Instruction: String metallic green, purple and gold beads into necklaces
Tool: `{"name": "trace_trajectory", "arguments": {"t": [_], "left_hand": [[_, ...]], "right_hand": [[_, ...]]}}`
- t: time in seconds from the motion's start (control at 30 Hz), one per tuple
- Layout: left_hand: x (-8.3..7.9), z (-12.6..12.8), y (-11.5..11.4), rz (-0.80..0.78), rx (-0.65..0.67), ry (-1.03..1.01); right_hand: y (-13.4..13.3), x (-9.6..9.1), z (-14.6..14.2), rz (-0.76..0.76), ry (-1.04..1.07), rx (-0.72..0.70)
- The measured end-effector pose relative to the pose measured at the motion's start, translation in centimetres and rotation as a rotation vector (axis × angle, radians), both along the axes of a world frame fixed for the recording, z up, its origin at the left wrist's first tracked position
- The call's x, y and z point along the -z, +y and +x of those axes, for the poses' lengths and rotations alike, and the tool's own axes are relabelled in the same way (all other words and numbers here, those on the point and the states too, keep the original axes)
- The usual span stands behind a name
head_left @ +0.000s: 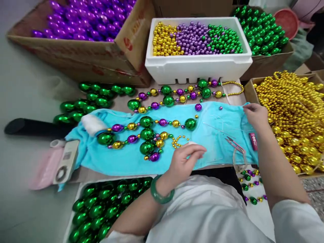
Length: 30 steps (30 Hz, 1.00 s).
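My left hand [186, 160], a green bangle on its wrist, rests on the turquoise towel [121, 158] with fingers curled in a pinch beside a short run of small gold beads [178, 141]. Next to it lie strung bead strands [146, 135] of large green, purple and gold beads. My right hand [256, 114] reaches to the towel's right edge, fingers closed on a thin clear thread [227, 126] I can barely see. Small scissors [235, 144] lie on the towel between my hands.
A white foam box [197, 67] holds gold, purple and green small beads. Cardboard boxes hold purple beads [83, 20], green beads [260, 30] and gold beads [293, 114]. A tray of green beads [106, 206] sits near my lap. A small fan [64, 162] lies left.
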<state>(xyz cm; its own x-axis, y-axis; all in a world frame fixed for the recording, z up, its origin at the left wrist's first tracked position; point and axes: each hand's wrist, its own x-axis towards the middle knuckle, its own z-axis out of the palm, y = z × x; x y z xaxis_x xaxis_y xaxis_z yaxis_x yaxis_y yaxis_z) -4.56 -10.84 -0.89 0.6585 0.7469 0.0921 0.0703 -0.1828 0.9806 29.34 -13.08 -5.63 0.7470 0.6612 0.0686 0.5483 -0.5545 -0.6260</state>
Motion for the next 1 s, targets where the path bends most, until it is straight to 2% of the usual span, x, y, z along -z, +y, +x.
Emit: {"name": "trace_trajectory", "arguments": {"t": [0.07,0.17,0.33,0.5,0.63,0.77,0.9,1.0], "left_hand": [[0.4,-0.8,1.2,-0.098,-0.106,0.013],[0.5,-1.3,2.5,-0.191,-0.208,0.017],[0.5,-1.2,3.8,-0.097,-0.25,0.03],[1.0,-1.1,4.5,-0.07,-0.234,0.052],[1.2,-0.9,4.9,-0.104,-0.24,0.046],[1.4,-1.1,5.3,-0.108,-0.263,0.042],[1.4,-1.0,5.4,-0.125,-0.255,0.04],[1.0,0.1,5.1,-0.123,-0.214,0.036]], "right_hand": [[1.3,-0.6,0.7,-0.04,0.008,-0.02],[4.0,-0.7,-0.1,-0.134,-0.017,-0.145],[7.7,0.8,-3.3,-0.198,0.03,-0.307],[8.7,3.0,-6.8,-0.245,0.11,-0.392],[8.6,3.0,-7.8,-0.197,0.204,-0.404],[7.2,0.5,-6.2,-0.136,0.401,-0.38],[4.4,-3.9,-4.4,0.072,0.675,-0.337],[2.3,-7.8,-4.4,0.144,0.597,-0.324]]}}
